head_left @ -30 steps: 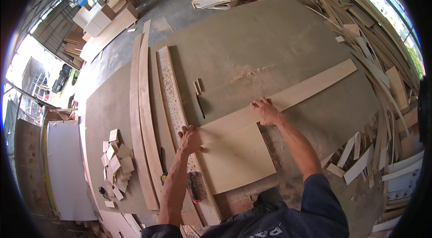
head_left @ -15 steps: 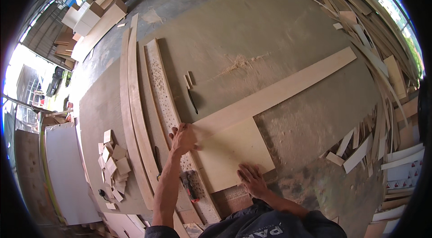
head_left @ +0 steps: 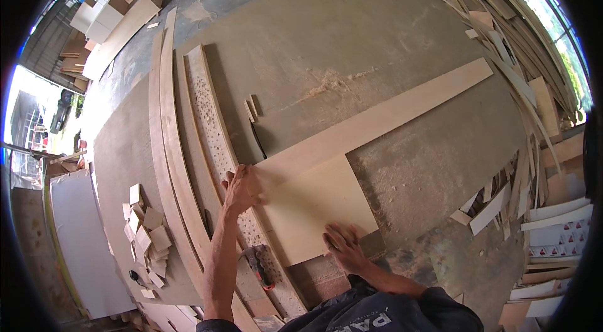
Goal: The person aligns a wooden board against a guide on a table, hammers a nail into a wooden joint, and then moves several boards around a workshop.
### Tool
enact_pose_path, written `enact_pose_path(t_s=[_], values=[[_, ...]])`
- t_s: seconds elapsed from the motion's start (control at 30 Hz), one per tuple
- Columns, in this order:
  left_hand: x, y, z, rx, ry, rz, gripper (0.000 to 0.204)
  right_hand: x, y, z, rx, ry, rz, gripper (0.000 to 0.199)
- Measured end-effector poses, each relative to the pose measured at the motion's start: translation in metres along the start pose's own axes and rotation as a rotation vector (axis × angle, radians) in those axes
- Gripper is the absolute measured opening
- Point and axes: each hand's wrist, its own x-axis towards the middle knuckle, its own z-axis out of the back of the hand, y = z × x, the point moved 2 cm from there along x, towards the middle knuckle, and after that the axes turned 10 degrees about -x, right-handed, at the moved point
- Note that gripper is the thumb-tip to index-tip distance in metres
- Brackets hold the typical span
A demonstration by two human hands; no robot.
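Note:
My left hand (head_left: 239, 190) rests where the end of a long pale board (head_left: 377, 119) meets a speckled strip (head_left: 205, 96). Its fingers reach over the strip, and its thumb is spread toward a pale rectangular wooden panel (head_left: 314, 206). The panel lies flat against the near edge of the long board, its left side along the strip. On the panel's near part, close to its right corner, lies my right hand (head_left: 344, 249), fingers apart and slightly bent. A hand tool with a red and black handle (head_left: 260, 269) lies on the strip, by my left forearm.
Long narrow boards (head_left: 168, 125) run along the left of the wide brown worktop (head_left: 301, 30). Small wood blocks (head_left: 147, 231) are heaped at left. Beyond my left hand lie a thin black object (head_left: 257, 139) and small sticks (head_left: 251, 108). Offcuts (head_left: 493, 209) pile up at right.
The whole view has shifted a little, so things sit further left. Both hands stay at nearly the same spots on the boards; the right fingers look slightly more bent and blurred.

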Motion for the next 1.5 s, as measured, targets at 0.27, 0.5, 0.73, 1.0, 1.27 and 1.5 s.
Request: enact_pose_path(t_s=[0.27, 0.5, 0.73, 1.0, 1.27, 1.5], values=[[0.024, 0.000, 0.015, -0.057, 0.020, 0.021, 0.118, 0.025, -0.006, -0.005, -0.034, -0.018, 0.009, 0.055], [0.048, 0.001, 0.030, 0.016, 0.033, 0.038, 0.119, 0.048, -0.011, -0.021, 0.011, -0.039, 0.012, 0.060], [0.079, 0.008, 0.042, 0.086, 0.089, 0.083, 0.123, 0.079, -0.015, -0.019, 0.057, -0.090, 0.017, 0.054], [0.101, 0.019, 0.051, 0.091, 0.016, -0.005, 0.116, 0.105, -0.022, -0.023, 0.032, -0.009, 0.006, 0.059], [0.052, 0.005, 0.026, 0.062, -0.007, 0.046, 0.078, 0.045, -0.009, -0.027, 0.031, -0.006, 0.023, 0.060], [-0.022, -0.020, 0.007, 0.132, 0.034, 0.062, 0.100, -0.028, 0.009, -0.020, -0.033, -0.015, 0.068, 0.058]])
